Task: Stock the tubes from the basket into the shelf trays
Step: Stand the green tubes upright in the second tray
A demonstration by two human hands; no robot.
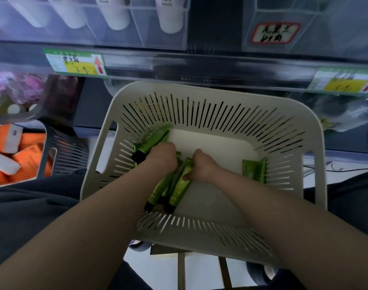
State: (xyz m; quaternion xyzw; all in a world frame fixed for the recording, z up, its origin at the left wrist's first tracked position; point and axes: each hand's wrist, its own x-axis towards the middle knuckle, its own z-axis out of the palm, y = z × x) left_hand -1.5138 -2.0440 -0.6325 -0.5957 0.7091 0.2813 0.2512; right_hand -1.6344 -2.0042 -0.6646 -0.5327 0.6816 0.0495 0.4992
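A beige slotted basket (pixel 313 130) sits in front of me below the shelf. Green tubes with black caps lie inside it. My left hand (pixel 163 156) is down in the basket, fingers curled around a green tube (pixel 151 141) near the left wall. My right hand (pixel 202 167) grips a bunch of green tubes (pixel 176 189) in the middle, caps pointing toward me. One more green tube (pixel 255 170) lies alone by the right wall. Clear shelf trays (pixel 162 41) above hold white tubes (pixel 170 15).
Price labels (pixel 75 63) run along the shelf edge, with another label (pixel 344 82) at the right. A dark bin (pixel 68 151) with orange packs (pixel 22 155) stands at the left. Pink goods (pixel 15 88) fill a lower tray. Dark trouser legs flank the basket.
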